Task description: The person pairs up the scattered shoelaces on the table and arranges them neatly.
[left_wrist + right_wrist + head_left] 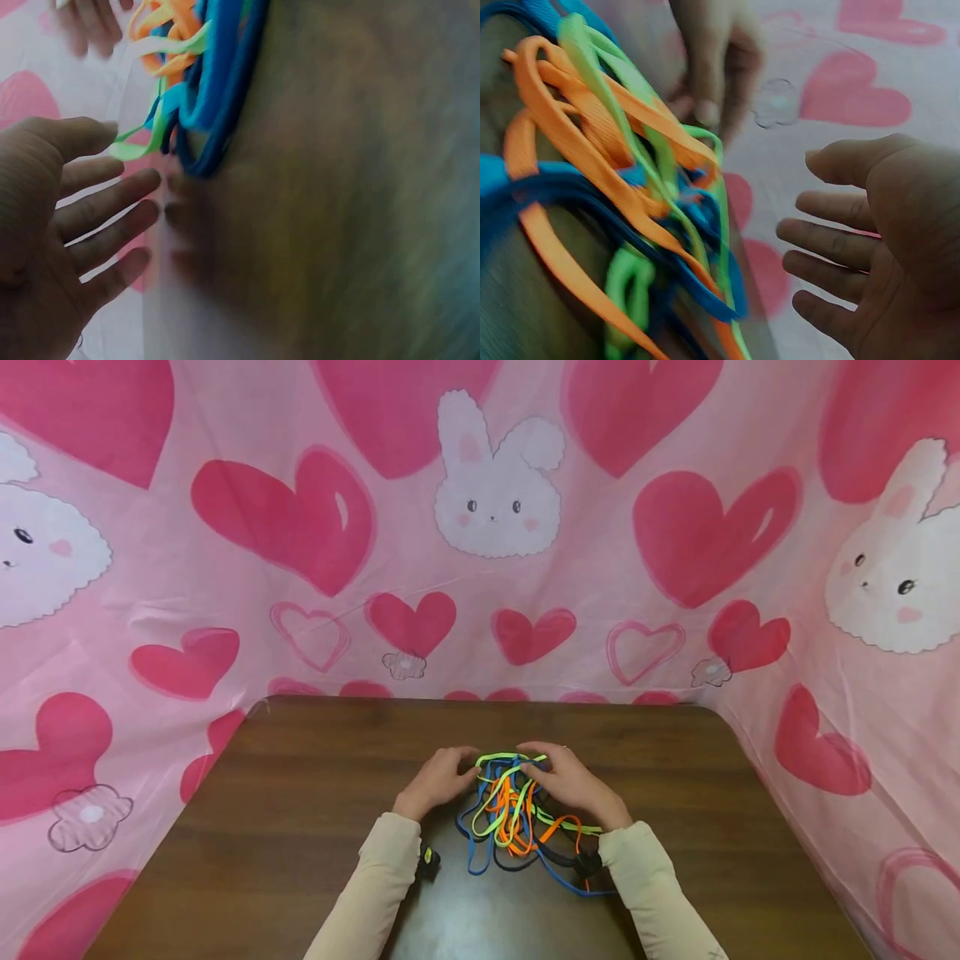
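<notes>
A tangled heap of shoelaces (510, 810) in neon green, orange, bright blue and dark navy lies on the brown table. My left hand (442, 779) is at the heap's left edge, its fingers spread. In the left wrist view, the thumb tip of that hand (82, 202) is right by a green lace loop (142, 146); whether it touches, I cannot tell. My right hand (573, 781) stands at the right side of the heap. Seen from the right wrist, this hand (862, 247) has its fingers apart and holds nothing, with a gap to the orange lace (592, 157).
The wooden table (300, 860) has its far edge against a pink cloth (480, 585) printed with hearts and rabbits, which also hangs at both sides. Small black devices (429, 862) sit by both wrists. Lace ends trail right, below the right wrist.
</notes>
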The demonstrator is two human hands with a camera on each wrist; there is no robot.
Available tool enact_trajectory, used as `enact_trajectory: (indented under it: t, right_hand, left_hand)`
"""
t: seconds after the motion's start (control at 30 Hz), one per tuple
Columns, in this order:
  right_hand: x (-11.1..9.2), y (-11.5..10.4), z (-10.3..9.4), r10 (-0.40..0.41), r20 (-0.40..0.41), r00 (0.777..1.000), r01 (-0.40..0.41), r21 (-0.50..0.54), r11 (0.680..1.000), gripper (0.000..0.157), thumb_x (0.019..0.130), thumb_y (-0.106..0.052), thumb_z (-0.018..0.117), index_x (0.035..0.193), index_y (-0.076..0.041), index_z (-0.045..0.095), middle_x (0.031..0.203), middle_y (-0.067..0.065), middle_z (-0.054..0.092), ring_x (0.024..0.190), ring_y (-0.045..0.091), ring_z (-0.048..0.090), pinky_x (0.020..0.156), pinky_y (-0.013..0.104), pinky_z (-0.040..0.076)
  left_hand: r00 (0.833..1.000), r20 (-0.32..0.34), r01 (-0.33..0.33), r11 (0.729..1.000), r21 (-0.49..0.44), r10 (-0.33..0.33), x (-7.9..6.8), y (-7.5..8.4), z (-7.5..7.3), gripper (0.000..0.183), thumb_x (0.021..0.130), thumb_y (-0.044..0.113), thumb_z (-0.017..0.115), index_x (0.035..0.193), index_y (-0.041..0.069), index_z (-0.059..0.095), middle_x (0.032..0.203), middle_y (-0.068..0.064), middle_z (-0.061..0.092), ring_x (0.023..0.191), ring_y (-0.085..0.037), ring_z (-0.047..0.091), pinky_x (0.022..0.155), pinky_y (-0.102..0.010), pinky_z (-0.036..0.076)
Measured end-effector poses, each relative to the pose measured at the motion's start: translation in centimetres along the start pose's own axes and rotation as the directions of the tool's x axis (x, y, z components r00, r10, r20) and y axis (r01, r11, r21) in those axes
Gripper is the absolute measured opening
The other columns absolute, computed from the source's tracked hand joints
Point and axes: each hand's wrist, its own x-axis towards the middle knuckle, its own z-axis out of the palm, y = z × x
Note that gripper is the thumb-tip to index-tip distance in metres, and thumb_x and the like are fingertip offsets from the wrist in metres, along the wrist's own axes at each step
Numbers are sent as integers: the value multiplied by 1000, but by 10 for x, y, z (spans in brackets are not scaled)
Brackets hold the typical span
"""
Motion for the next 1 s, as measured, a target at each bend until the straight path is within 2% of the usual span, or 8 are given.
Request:
enact_trajectory:
  t: [0.17, 0.27, 0.37, 0.53, 0.63, 0.77, 0.83, 1.0]
  right_hand:
    - [2, -4, 14, -8, 51, 999, 8, -9, 1000, 53, 102, -17, 61, 149, 1, 46, 152, 19, 49, 141, 39, 45, 112, 59, 37]
    - [4, -5, 21, -31, 73, 997, 33, -25, 999, 59, 102, -16, 61, 154, 1, 39, 157, 19, 41, 145, 39, 38, 114, 59, 34]
    - [3, -7, 26, -66, 76, 995, 70, -42, 997, 60, 102, -15, 61, 154, 1, 37, 158, 20, 40, 145, 40, 38, 114, 60, 35]
    - [1, -18, 27, -57, 75, 996, 57, 0, 998, 47, 104, -15, 59, 148, -3, 50, 149, 13, 53, 137, 34, 50, 110, 55, 42]
    - [-1, -21, 26, -56, 79, 995, 55, 21, 998, 35, 105, -17, 57, 138, -6, 61, 134, 10, 65, 117, 29, 62, 98, 49, 51]
    - [-3, -21, 24, -91, 92, 992, 88, 36, 995, 26, 106, -20, 56, 121, -6, 72, 109, 8, 73, 89, 22, 64, 78, 36, 54]
    - [-5, -19, 23, -113, 95, 989, 109, 40, 993, 26, 106, -21, 56, 115, -5, 75, 102, 8, 74, 85, 20, 64, 75, 32, 54]
    - [-9, -15, 19, -118, 91, 989, 114, 39, 993, 23, 103, -21, 61, 110, -6, 77, 103, 6, 75, 91, 12, 66, 79, 30, 55]
  left_hand:
    - [999, -31, -20, 1000, 16, 21, 1, 4, 10, 15, 97, 15, 68, 109, 7, 74, 103, -5, 73, 94, -20, 64, 89, -43, 54]
    - [1000, -23, -21, 1000, -19, 21, -2, 8, 9, 11, 97, 13, 68, 105, 8, 73, 100, -2, 72, 90, -16, 63, 85, -39, 54]
    - [999, 4, -49, 993, -103, 50, -5, 18, 2, 11, 97, 9, 66, 105, 5, 72, 98, -4, 73, 87, -15, 64, 81, -36, 55]
    - [995, 37, -83, 969, -233, 94, -13, 35, -16, 12, 98, 6, 64, 107, 2, 70, 96, -13, 74, 82, -16, 66, 74, -30, 55]
    - [995, 41, -77, 968, -238, 89, -18, 40, -25, 12, 99, 9, 64, 107, 6, 73, 96, -10, 73, 80, -14, 63, 73, -27, 54]
    - [995, 35, -83, 972, -219, 93, -26, 43, -33, 12, 98, 12, 67, 105, 9, 76, 96, -3, 73, 80, -14, 60, 74, -28, 53]
    - [994, 26, -94, 974, -208, 102, -30, 42, -36, 12, 98, 13, 68, 104, 10, 77, 97, -3, 74, 82, -13, 61, 76, -28, 54]
    - [992, -20, -128, 978, -163, 127, -39, 35, -42, 12, 96, 11, 70, 104, 9, 79, 98, -7, 76, 85, -10, 65, 78, -28, 55]
